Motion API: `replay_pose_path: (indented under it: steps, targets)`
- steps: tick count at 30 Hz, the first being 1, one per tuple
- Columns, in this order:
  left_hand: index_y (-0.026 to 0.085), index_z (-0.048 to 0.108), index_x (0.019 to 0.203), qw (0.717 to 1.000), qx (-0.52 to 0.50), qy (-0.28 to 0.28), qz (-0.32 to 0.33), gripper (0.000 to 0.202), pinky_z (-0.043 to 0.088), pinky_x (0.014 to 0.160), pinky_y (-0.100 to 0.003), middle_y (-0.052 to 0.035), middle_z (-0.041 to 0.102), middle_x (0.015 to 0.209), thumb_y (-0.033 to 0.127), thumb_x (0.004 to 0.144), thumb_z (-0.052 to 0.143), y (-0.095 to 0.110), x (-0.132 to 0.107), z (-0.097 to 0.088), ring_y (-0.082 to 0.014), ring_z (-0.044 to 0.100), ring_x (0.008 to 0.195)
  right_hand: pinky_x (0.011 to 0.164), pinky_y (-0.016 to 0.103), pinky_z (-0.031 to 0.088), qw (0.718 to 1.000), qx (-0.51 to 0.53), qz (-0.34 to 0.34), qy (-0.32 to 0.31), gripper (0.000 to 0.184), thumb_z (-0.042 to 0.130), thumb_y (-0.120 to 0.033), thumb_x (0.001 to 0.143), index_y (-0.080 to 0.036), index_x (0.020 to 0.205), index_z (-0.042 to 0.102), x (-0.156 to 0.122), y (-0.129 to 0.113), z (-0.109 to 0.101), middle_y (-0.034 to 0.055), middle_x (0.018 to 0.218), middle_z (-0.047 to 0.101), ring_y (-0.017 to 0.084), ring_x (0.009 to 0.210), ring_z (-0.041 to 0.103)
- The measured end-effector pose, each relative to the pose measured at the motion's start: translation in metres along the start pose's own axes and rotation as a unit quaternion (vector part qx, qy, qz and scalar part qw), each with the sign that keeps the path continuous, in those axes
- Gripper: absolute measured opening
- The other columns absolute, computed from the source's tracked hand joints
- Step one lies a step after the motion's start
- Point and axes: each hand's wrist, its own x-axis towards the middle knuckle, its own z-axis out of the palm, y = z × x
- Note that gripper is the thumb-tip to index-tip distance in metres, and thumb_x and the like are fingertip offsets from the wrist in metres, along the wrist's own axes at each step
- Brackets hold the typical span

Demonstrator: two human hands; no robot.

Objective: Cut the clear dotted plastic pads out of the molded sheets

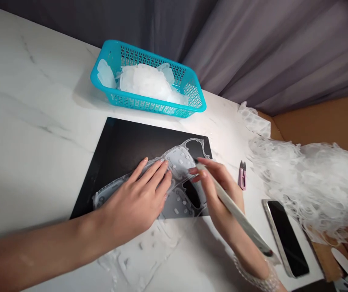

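Observation:
My left hand (137, 198) lies flat with fingers stretched out, pressing a clear silicone keypad sheet (178, 160) onto a black mat (125, 146). My right hand (219, 190) is closed in a pen grip around a long white craft knife (241, 215). The knife tip touches the sheet near its upper right, just past my left fingertips. Part of the sheet hangs off the mat's near edge onto the white table.
A turquoise basket (192, 91) with clear silicone pieces stands behind the mat. Small pink snips (242, 175) and a phone (286, 237) lie to the right. A heap of clear trimmings (310, 182) covers the right side beside a cardboard box (329, 117). Grey curtain behind.

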Motion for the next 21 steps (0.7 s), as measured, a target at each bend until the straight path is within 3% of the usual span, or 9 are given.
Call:
replay_pose_path:
  steps: [5, 12, 21]
  targets:
    - [0.002, 0.055, 0.137, 1.0, 0.0, -0.015, 0.007, 0.046, 0.036, 0.115, -0.051, -0.0251, 0.051, 0.145, 0.027, 0.1, 0.044, -0.002, -0.001, -0.001, -0.0356, 0.046, 0.139, 0.07, 0.028, 0.058, 0.994, 0.025, 0.011, -0.104, 0.028, 0.057, -0.037, 0.098, -0.024, 0.122, 0.062, -0.003, -0.011, 0.01, 0.0041, 0.098, 0.077, 0.019, 0.085, 0.074]
    - [0.0, 0.058, 0.132, 1.0, 0.021, 0.0, 0.023, 0.043, 0.037, 0.114, -0.05, -0.0265, 0.056, 0.14, 0.023, 0.097, 0.05, -0.002, -0.001, -0.003, -0.0376, 0.049, 0.135, 0.077, 0.029, 0.056, 0.984, -0.049, -0.104, -0.137, 0.022, 0.058, -0.024, 0.097, -0.018, 0.114, 0.071, 0.005, -0.016, 0.008, 0.0067, 0.1, 0.073, 0.017, 0.087, 0.07]
    - [-0.001, 0.055, 0.134, 0.999, 0.024, -0.014, 0.022, 0.043, 0.036, 0.115, -0.05, -0.0279, 0.053, 0.143, 0.022, 0.1, 0.043, -0.003, -0.001, -0.003, -0.0377, 0.046, 0.138, 0.075, 0.027, 0.058, 0.975, -0.07, -0.16, -0.135, 0.024, 0.054, -0.018, 0.098, -0.016, 0.114, 0.071, 0.01, -0.018, 0.017, 0.0078, 0.097, 0.072, 0.016, 0.083, 0.07]
